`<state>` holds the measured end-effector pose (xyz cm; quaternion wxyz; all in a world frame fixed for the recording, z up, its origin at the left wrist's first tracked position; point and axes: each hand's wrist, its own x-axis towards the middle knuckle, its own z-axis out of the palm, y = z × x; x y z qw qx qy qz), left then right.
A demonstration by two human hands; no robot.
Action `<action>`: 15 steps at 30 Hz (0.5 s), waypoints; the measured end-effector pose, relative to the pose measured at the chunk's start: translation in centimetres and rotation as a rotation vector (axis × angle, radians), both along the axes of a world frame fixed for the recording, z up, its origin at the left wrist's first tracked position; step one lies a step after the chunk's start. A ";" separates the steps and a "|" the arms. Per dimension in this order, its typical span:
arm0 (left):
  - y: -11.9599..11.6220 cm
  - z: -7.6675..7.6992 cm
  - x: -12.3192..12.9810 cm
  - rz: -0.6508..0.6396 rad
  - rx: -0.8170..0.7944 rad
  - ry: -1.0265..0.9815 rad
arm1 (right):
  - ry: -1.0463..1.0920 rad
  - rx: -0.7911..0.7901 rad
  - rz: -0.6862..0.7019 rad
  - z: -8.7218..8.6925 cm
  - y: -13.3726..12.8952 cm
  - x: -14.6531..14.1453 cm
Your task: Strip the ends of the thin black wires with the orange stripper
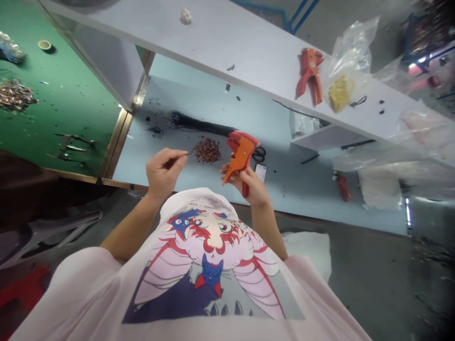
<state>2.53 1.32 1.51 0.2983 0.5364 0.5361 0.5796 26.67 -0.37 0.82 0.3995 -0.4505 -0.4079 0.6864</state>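
From my remote station I'm seeing the left hand [165, 173] pinching a thin wire [180, 156] between thumb and fingertips, its other fingers curling in and the wire's tip pointing toward the right hand [250, 187]. That hand is wrapped closed around the handle of an orange wire stripper [241, 154], holding it up over the near edge of the light-blue desk [295, 189]. Toward the desk's middle, a heap of short reddish-brown wire pieces [206, 150] is lying just left of the stripper, and a long bundle of black wires [201, 122] is stretching beyond it. Black-handled scissors [259, 154] are lying just behind the stripper. A second orange stripper [310, 76] is resting on the white shelf [185, 42] along the desk's far edge.
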 end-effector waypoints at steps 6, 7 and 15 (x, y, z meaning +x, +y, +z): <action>0.8 -0.9 -0.9 0.154 -0.123 -0.161 | -0.314 0.031 0.033 -0.5 -0.9 -1.3; 0.8 -1.0 -0.8 0.143 -0.157 -0.186 | -0.382 0.032 0.017 -0.4 -1.1 -1.6; -0.8 -0.9 1.2 -0.071 -0.240 -0.305 | 0.023 -0.131 0.121 1.9 -2.7 -1.9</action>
